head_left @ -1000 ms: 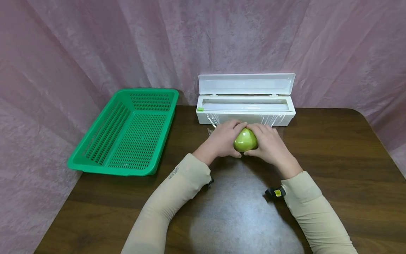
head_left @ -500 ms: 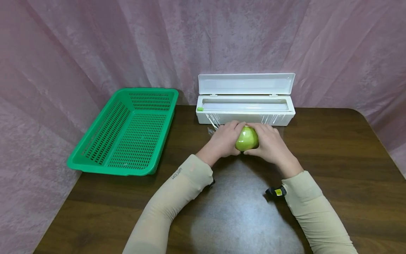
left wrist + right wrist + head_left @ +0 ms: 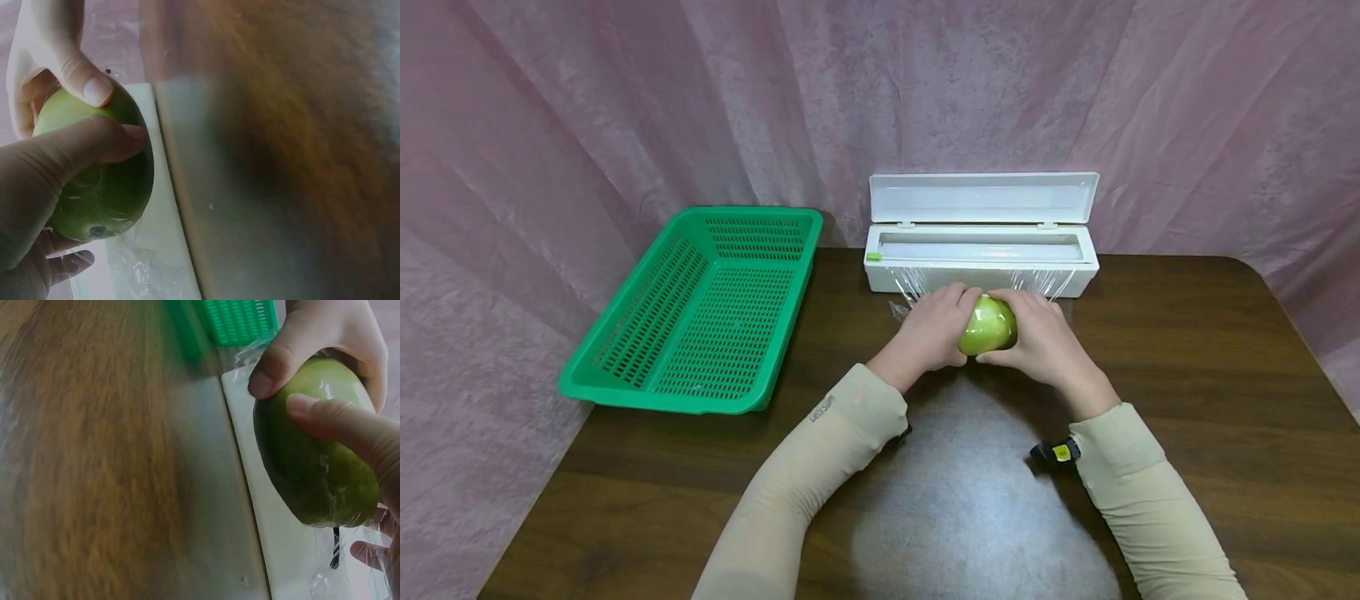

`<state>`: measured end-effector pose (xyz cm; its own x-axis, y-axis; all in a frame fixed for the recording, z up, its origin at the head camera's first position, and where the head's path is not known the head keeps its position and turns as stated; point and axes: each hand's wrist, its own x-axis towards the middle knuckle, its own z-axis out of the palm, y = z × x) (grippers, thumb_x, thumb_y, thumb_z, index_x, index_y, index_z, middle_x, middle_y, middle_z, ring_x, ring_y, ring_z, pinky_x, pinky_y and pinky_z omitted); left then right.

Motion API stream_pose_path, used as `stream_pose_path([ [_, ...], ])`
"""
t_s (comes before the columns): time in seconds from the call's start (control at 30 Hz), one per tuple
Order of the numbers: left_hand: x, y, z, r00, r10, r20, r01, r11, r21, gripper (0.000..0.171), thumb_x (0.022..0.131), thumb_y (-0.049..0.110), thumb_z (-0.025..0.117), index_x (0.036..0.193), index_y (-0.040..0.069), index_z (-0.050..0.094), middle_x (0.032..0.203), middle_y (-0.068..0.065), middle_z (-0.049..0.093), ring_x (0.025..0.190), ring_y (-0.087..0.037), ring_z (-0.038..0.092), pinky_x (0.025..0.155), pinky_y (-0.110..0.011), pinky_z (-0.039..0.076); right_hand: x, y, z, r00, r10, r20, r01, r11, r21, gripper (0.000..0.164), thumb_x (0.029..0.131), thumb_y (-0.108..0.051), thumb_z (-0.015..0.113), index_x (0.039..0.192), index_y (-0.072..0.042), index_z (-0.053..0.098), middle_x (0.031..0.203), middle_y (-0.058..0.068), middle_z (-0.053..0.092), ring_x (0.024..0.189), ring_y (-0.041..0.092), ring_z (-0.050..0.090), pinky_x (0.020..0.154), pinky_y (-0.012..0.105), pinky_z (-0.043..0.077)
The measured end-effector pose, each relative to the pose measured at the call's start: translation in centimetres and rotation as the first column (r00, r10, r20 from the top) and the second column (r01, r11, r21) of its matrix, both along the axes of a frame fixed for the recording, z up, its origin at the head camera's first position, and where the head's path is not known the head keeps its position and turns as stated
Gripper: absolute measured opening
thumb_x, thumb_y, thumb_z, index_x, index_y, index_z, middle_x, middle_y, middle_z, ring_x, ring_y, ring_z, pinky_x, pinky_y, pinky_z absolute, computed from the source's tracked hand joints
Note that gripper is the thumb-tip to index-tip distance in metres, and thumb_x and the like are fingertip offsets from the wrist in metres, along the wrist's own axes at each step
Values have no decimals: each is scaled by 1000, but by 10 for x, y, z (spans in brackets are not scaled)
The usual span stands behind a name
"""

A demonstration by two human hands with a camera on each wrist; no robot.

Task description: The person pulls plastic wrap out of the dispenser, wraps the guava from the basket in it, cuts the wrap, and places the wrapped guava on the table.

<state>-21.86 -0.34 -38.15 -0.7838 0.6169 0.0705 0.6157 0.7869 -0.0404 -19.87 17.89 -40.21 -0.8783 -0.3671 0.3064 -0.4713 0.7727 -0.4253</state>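
A shiny green pear is held between both hands in front of the white cling film box. Its dark stem points to the right hand's side. The left hand grips it from the left, thumb on the near side. From the right, the right hand grips it with its thumb beside the other. Clear cling film stretches from the box to the hands and clings around part of the pear. How far the film wraps underneath is hidden. Loose film bunches left of the left hand.
The white cling film box stands at the back with its lid raised and a roll inside. A green slider sits at its left end. At the left is a green basket. A pink curtain hangs behind the brown table.
Both hands have turned the pear slightly and shifted it a little to the right and towards the box. The left forearm has moved right. Box and basket stay put.
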Motion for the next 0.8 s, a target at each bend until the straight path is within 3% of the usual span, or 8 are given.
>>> stream_pose_path([
  [0.13, -4, -2, 3, 1000, 0, 29, -1, 1000, 25, 90, 65, 40, 81, 138, 8, 39, 126, -7, 50, 111, -21, 52, 94, -35, 47, -1, 1, -3, 999, -3, 42, 4, 1000, -13, 93, 60, -38, 89, 135, -7, 44, 134, 14, 52, 118, 34, 49, 92, 54, 35],
  [0.27, -6, -4, 7, 998, 2, 67, -6, 999, 49, 91, 65, 40, 81, 139, 8, 39, 125, -7, 51, 109, -20, 53, 93, -35, 48, -1, 0, -5, 997, 2, 82, -1, 1000, -18, 106, 59, -42, 88, 144, -10, 34, 152, 12, 32, 133, 35, 38, 99, 59, 31],
  [0.37, -8, -5, 9, 994, 7, 105, -17, 996, 90, 92, 65, 39, 80, 141, 8, 39, 127, -8, 51, 109, -20, 53, 92, -35, 48, -2, 0, -7, 998, 3, 66, -2, 1000, -7, 111, 59, -41, 89, 147, -10, 29, 156, 12, 23, 138, 34, 31, 102, 61, 29],
  [0.57, -13, -8, 7, 981, 0, 194, -39, 980, 196, 99, 64, 37, 81, 146, 10, 32, 134, -7, 49, 112, -19, 53, 92, -34, 48, -2, 1, -9, 1000, 10, 0, -10, 1000, -17, 105, 63, -26, 89, 147, -6, 28, 140, 20, 38, 128, 36, 38, 101, 59, 32],
  [0.8, -16, -13, 2, 957, -52, 285, -66, 919, 390, 93, 60, 31, 85, 137, 5, 39, 126, -5, 54, 105, -16, 54, 89, -31, 48, -2, 3, -6, 999, 30, 14, -28, 993, -113, 96, 61, -22, 90, 138, -2, 36, 132, 21, 47, 118, 36, 47, 98, 54, 38],
])
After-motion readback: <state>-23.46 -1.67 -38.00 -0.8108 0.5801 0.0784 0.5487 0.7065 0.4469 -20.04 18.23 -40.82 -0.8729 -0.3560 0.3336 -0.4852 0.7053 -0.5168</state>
